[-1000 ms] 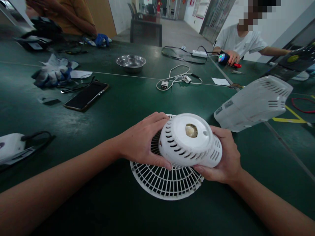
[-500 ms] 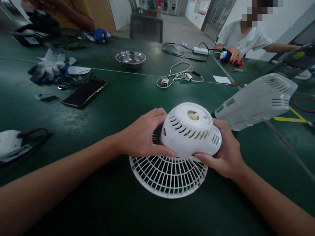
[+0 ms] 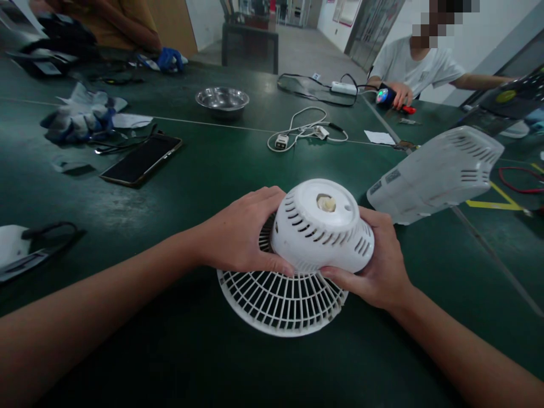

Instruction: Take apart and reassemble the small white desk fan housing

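Two bare hands are holding one white, rounded plastic housing with slanted slots [image 3: 312, 243], which is placed above a white, round plastic grille [image 3: 284, 300] on the dark green counter [image 3: 204, 187]. The left hand [image 3: 246, 235] grips the housing at its left side, with the thumb along the lower edge. The right hand [image 3: 380, 266] is wrapped on the narrower right end, its thumb also at the front edge. So the fingers of both hands are gripping this same housing. It is slightly tilted, and in the hole of its top a cream-coloured piece [image 3: 326, 203] is visible. Whether the housing touches the grille, I cannot tell.

Just beside the right hand lies a long white plastic body with vents [image 3: 437, 175]. It carries grey rectangular labels [image 3: 393, 176], but their print is too small to read. Farther on, the black cord with a white power strip [image 3: 344, 88] lies near a small white tag [image 3: 316, 76], whose mark is also not readable. A shiny metal bowl [image 3: 222, 105], a looped white cable [image 3: 281, 141] and a black flat phone [image 3: 142, 158] are well apart from the hands. At the far right, the hand of a co-worker [image 3: 402, 95] holds a dark device with coloured lights [image 3: 385, 96]
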The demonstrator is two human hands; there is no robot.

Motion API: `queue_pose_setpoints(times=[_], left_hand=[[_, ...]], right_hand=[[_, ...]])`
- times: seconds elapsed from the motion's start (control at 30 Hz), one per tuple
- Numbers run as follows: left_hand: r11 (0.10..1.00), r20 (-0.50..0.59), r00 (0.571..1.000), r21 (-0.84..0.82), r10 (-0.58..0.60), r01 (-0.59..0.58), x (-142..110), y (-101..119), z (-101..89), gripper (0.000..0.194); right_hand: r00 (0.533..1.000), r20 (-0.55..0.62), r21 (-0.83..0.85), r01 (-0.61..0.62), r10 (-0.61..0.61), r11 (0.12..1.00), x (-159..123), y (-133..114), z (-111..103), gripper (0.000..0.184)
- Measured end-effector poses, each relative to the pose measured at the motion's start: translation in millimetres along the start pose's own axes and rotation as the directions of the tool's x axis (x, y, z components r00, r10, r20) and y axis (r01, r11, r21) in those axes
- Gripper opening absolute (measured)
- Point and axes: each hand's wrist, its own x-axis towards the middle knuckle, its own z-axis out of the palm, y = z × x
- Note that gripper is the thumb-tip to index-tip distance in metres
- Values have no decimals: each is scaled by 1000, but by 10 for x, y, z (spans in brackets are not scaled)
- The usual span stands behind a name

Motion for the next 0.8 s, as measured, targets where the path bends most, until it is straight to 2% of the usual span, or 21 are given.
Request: queue_pose_setpoints(times=[0.17,0.27,0.33,0.4,0.5,0.63,0.8], left_hand=[[999,-67,997,17,-38,39,-29,-48,-41,86],[999,-101,995,-32,-25,22,-50,-74,-50,82],[998,-80,997,-58,-6,2,-66,-42,-28,91],[998,-46,999,-66,14,-17,-82,31,32,113],[1000,-122,992,-23,5,-8,-96,164,176,142],[999,-216,976,30,-7,13,-94,281,333,142],[999,-289,956,18,-42,50,-104,338,394,139]], right_hand=[[995,69,57,72,-76,996,38,65,-44,96],[987,61,89,145,-151,985,73,100,-67,99],[982,48,109,175,-181,979,64,114,-58,100],[981,54,156,174,-185,972,32,122,-38,97],[982,59,165,166,-178,972,-20,126,-12,93],[975,23,106,219,-222,970,-37,124,-14,90],[966,41,28,255,-256,966,2,64,-57,86]])
